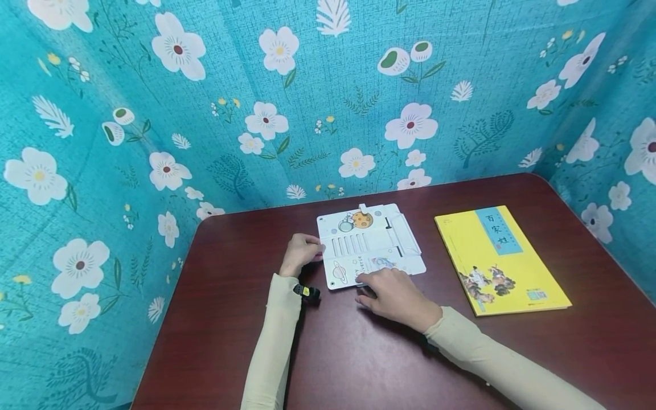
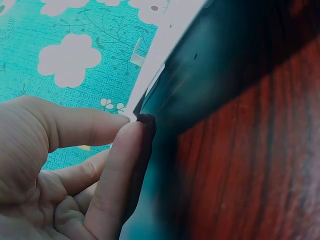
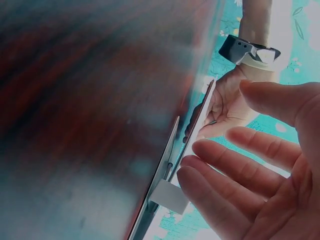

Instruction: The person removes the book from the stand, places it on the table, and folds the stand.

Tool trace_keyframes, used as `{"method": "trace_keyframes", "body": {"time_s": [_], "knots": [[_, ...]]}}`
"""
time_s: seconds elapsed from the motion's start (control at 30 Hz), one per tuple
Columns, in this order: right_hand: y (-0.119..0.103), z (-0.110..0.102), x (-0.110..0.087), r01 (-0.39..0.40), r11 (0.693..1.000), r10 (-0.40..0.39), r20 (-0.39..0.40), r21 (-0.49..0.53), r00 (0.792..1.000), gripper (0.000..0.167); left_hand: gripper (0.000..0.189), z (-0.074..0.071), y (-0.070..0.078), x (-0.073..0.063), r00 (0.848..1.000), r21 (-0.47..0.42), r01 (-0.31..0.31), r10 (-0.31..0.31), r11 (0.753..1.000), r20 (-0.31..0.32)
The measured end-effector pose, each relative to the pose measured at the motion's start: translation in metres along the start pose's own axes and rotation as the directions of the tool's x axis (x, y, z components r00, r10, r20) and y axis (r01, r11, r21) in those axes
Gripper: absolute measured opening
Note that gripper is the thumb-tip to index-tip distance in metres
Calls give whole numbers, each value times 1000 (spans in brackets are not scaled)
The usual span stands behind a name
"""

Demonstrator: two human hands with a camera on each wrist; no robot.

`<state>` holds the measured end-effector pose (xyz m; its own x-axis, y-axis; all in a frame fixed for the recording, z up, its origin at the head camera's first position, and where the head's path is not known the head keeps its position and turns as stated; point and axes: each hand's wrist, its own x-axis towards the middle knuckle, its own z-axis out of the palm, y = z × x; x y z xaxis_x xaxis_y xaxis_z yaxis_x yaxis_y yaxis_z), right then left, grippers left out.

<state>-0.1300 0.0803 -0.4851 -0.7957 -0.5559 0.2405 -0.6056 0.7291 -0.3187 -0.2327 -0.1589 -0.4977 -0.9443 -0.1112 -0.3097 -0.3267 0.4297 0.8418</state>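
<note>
A white folding book stand (image 1: pixel 376 245) printed with a planet and an astronaut lies face up in front of me, its slotted panel between the printed strips. My left hand (image 1: pixel 302 254) pinches its left edge; in the left wrist view thumb and index finger (image 2: pixel 112 165) meet on the thin edge, which is raised off the table there. At the near edge is my right hand (image 1: pixel 397 296), its fingertips over the printed corner. Seen from the right wrist, that hand (image 3: pixel 255 165) has loosely extended fingers beside the stand's white clip (image 3: pixel 170 196), gripping nothing.
To the right lies a yellow book (image 1: pixel 492 250) with a blue title label. Both sit on a dark red-brown wooden table (image 1: pixel 353 353). A turquoise flowered curtain (image 1: pixel 328 74) hangs behind and along the sides. My left wrist carries a black device (image 1: pixel 307 292).
</note>
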Motion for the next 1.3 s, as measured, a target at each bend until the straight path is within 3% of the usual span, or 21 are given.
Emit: {"method": "trace_keyframes", "body": {"time_s": [0.37,0.67,1.07,1.3], "knots": [[0,2,0,1,1000,-1,15,3,1000,24,25,1,-2,0,1000,5,-4,4,1000,6],[2,5,0,13,1000,-13,7,-4,1000,24,17,-2,-3,-3,1000,75,-16,17,997,-16],[10,-6,4,37,999,-39,48,32,998,23,17,-2,-4,1,1000,46,-25,25,999,0],[25,-18,9,-60,997,60,-2,47,998,17,19,-3,-2,0,1000,44,-19,19,999,6]]}}
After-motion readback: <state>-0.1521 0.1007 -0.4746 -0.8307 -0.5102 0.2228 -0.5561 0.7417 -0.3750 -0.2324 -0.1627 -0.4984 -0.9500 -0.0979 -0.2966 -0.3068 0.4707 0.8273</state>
